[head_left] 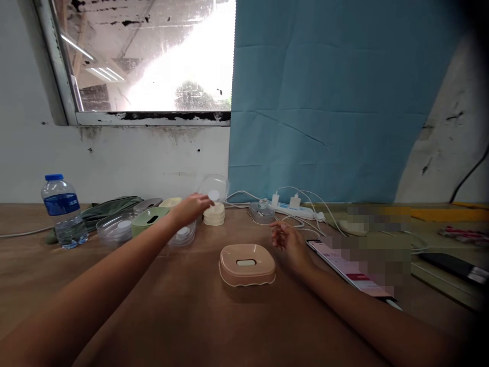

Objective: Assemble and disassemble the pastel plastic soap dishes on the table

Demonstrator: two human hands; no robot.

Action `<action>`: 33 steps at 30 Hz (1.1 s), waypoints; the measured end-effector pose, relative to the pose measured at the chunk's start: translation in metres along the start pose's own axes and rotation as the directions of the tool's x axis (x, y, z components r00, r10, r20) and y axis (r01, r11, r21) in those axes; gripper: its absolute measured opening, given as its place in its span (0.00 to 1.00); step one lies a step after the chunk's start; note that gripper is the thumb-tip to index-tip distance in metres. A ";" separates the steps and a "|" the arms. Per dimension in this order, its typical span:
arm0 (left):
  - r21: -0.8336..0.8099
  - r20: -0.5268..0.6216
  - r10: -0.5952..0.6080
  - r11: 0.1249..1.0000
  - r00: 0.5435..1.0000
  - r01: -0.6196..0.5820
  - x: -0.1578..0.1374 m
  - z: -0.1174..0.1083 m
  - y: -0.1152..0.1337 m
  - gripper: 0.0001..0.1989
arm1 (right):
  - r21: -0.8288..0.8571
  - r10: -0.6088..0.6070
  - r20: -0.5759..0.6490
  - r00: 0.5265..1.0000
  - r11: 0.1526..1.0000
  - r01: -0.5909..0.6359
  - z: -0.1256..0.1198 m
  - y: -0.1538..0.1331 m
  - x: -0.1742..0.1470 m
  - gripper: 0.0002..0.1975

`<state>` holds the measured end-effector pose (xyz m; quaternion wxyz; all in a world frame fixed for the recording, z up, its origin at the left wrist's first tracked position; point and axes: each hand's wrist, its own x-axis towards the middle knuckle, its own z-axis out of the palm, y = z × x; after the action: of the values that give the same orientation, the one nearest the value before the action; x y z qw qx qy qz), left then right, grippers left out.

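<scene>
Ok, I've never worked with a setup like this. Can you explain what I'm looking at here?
There's no machine here: these are a person's two bare hands. The single picture comes from a camera worn on that person's head, looking forward and down, so the arms reach in from the bottom.

On the brown table sits a peach box with a slot in its top. A water bottle and a green container are on the left; a phone lies on the right.

The left hand is at a small cream stack; I can't tell whether it touches it. The right hand, fingers loosely curled, shows nothing held.
</scene>
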<state>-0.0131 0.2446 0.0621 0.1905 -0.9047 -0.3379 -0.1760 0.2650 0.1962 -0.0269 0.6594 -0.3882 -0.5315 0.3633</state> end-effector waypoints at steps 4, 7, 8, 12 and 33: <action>-0.061 0.033 -0.302 0.951 0.953 0.304 0.022 0.030 -0.049 0.12 | -0.044 0.025 0.046 0.999 0.999 -0.023 0.003 0.005 -0.007 0.13; -0.056 0.071 -0.344 0.936 0.936 0.348 0.022 0.049 -0.064 0.12 | -0.066 0.032 0.090 0.995 0.998 -0.026 0.005 0.003 -0.012 0.13; -0.056 0.076 -0.354 0.932 0.932 0.358 0.020 0.054 -0.066 0.12 | -0.069 0.033 0.098 0.995 0.997 -0.026 0.005 0.002 -0.013 0.13; -0.058 0.079 -0.368 0.926 0.926 0.373 0.012 0.067 -0.070 0.13 | -0.079 0.039 0.104 0.994 0.996 -0.031 0.005 0.002 -0.013 0.13; -0.065 0.171 -0.224 0.969 0.960 0.237 -0.078 -0.007 0.000 0.13 | -0.148 0.044 0.129 0.991 0.989 -0.025 0.006 0.005 -0.012 0.12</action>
<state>-0.0702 0.1988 0.0332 0.1021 -0.8777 -0.4478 -0.1370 0.2569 0.1882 -0.0355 0.5861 -0.4197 -0.5925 0.3596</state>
